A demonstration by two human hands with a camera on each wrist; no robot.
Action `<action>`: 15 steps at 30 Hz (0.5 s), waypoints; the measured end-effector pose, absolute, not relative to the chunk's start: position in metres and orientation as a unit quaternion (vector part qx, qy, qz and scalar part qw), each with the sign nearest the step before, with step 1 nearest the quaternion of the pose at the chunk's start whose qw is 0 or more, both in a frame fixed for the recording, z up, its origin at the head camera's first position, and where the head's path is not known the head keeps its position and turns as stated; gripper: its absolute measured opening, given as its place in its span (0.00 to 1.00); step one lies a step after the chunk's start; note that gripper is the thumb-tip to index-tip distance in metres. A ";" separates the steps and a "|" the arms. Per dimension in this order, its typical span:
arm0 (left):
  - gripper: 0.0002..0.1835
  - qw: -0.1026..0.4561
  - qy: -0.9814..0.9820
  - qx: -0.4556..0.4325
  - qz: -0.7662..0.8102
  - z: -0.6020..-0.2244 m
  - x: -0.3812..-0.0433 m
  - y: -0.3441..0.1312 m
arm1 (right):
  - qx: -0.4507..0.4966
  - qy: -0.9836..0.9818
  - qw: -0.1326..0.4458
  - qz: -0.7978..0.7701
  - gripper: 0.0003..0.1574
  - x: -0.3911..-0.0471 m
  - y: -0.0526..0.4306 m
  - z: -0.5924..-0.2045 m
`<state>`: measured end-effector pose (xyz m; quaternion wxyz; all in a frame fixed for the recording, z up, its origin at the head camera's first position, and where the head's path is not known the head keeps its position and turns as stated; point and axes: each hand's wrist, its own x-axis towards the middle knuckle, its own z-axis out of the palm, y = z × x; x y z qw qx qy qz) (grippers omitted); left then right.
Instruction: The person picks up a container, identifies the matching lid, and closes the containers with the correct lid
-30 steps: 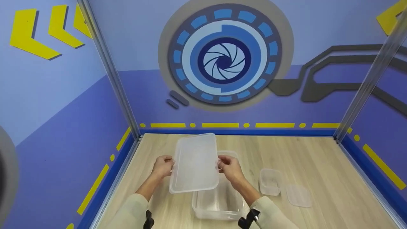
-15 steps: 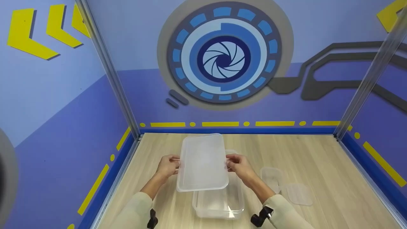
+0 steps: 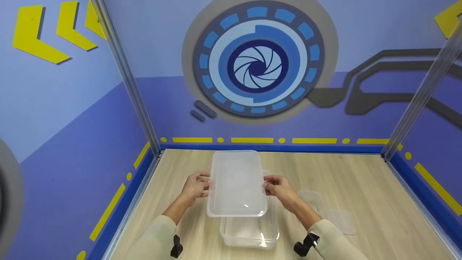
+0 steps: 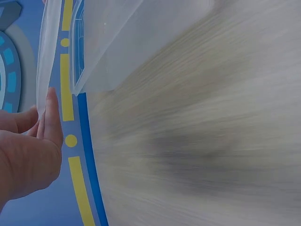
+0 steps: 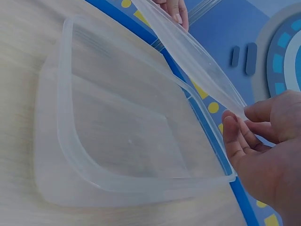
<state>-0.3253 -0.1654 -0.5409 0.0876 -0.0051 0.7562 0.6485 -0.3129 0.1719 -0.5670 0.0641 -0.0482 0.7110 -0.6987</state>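
A large translucent rectangular lid [image 3: 237,184] is held up between both hands, above the open plastic container [image 3: 249,234]. My left hand [image 3: 195,186] pinches the lid's left edge between thumb and fingers, as the left wrist view also shows. On the opposite edge my right hand [image 3: 281,189] pinches the lid in the same way. In the right wrist view the container [image 5: 117,183] stands on the table with nothing visible inside, and the lid [image 5: 193,56] is apart from its rim. The lid hides the container's far part in the head view.
To the right of the container, a small clear box [image 3: 311,199] stands partly behind my right forearm. Beside it a small square lid [image 3: 343,221] lies flat on the wooden table [image 3: 382,202]. Panelled walls and metal posts [image 3: 131,86] border the table.
Both hands have carried the large lid a little to the right, and it has turned slightly straighter over the container. The container stays in place.
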 end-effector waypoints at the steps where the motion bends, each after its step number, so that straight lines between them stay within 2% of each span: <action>1: 0.18 0.087 0.757 -0.003 0.648 -0.540 -0.325 -0.164 | -0.045 0.710 0.064 -0.700 0.21 -0.313 0.173 -0.567; 15: 0.16 0.082 0.761 -0.003 0.644 -0.538 -0.327 -0.153 | -0.054 0.726 0.069 -0.682 0.22 -0.308 0.185 -0.558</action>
